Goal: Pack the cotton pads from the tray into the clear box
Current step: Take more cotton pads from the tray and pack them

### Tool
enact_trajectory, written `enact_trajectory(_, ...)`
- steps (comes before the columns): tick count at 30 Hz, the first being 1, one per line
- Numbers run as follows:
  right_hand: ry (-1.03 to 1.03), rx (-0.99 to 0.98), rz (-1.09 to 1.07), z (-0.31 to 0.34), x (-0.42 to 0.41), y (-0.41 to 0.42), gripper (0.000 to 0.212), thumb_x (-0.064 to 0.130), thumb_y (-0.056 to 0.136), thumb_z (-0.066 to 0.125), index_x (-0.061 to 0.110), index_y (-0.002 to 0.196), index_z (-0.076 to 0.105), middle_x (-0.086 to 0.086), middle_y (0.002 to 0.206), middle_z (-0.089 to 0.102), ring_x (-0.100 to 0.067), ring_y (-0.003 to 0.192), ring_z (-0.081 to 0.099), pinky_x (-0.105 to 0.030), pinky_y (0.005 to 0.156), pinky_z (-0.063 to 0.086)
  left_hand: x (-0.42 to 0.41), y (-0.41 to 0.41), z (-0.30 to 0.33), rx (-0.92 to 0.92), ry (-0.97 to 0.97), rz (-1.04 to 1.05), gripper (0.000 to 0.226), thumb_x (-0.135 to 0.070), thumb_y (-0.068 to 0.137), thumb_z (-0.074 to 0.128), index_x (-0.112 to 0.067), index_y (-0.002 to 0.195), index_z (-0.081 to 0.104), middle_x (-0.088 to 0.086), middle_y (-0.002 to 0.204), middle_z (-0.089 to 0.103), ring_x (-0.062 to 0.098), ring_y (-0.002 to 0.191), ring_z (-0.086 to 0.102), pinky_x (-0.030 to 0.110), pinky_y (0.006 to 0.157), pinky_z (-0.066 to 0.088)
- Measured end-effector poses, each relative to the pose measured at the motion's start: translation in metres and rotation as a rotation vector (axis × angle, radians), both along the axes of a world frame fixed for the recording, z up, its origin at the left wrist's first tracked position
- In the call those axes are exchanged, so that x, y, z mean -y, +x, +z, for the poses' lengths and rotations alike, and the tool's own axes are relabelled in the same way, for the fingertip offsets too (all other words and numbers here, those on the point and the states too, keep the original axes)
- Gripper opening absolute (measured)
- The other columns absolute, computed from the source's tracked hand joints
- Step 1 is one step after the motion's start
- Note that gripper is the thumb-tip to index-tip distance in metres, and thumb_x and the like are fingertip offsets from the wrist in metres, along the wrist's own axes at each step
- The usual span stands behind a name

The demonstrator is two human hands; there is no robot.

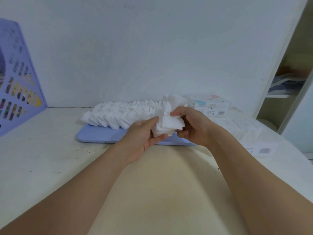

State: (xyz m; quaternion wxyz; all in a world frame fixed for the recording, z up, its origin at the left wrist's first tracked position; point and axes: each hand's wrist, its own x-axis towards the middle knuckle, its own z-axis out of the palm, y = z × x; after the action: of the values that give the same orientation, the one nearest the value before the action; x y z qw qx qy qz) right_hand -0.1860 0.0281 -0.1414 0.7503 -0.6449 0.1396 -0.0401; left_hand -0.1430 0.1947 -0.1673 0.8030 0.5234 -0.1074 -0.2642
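Observation:
A pale blue tray (98, 137) lies on the table near the wall, heaped with rows of white square cotton pads (116, 114). Above its right end both hands hold a stack of cotton pads (170, 123). My left hand (144, 134) cups the stack from the left and below. My right hand (191, 124) pinches it from the right, thumb on top. More loose pads stick up behind the stack. The clear box (213, 106) with coloured drop marks and a barcode stands behind my right hand by the wall.
A purple perforated file holder (18, 85) stands at the left. A flat clear package with a barcode (254, 141) lies on the table at the right. Open shelves (286, 85) rise at the far right. The white wall is close behind the tray.

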Motion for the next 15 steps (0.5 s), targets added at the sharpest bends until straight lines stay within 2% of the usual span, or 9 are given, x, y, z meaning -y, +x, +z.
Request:
enact_trajectory(5,-0.072,0.005,-0.02,-0.0013,-0.0011,0.0007,0.005,0.01,0.079,0.07,0.012,0.081,0.066,-0.002,0.067,0.061,-0.013,0.047,0.054,-0.022,0.038,0.035,-0.0021,0.0025,-0.0029,0.06,0.04,-0.027,0.027,-0.009,0.099,0.058,0.006,0.121,0.063,0.019,0.119,0.071,0.03,0.111,0.069,0.031,0.077,0.063)
enact_trajectory(10,-0.257,0.078,-0.069,-0.0025,-0.0037,0.0048,0.006,0.015,0.076,0.074,0.01,0.079,0.072,-0.003,0.063,0.065,-0.017,0.051,0.06,-0.023,0.042,0.04,0.0,0.0054,-0.0059,0.128,0.09,0.03,0.025,-0.008,0.1,0.057,0.004,0.121,0.064,0.017,0.122,0.07,0.028,0.109,0.07,0.031,0.082,0.062)
enact_trajectory(13,-0.347,0.086,-0.127,-0.0047,-0.0069,0.0072,0.008,0.019,0.072,0.077,0.011,0.074,0.075,-0.006,0.064,0.064,-0.018,0.054,0.06,-0.025,0.044,0.041,0.0018,0.0062,-0.0064,0.09,0.098,0.073,0.024,-0.01,0.098,0.059,0.003,0.117,0.064,0.02,0.123,0.068,0.03,0.109,0.07,0.03,0.078,0.063)
enact_trajectory(15,-0.331,0.082,-0.146,-0.0052,-0.0089,0.0078,0.012,0.018,0.072,0.076,0.008,0.077,0.074,-0.007,0.065,0.063,-0.019,0.055,0.058,-0.026,0.045,0.041,0.0021,0.0052,-0.005,0.046,0.077,0.075,0.029,-0.018,0.096,0.064,0.001,0.118,0.065,0.02,0.122,0.068,0.031,0.111,0.069,0.03,0.073,0.063)
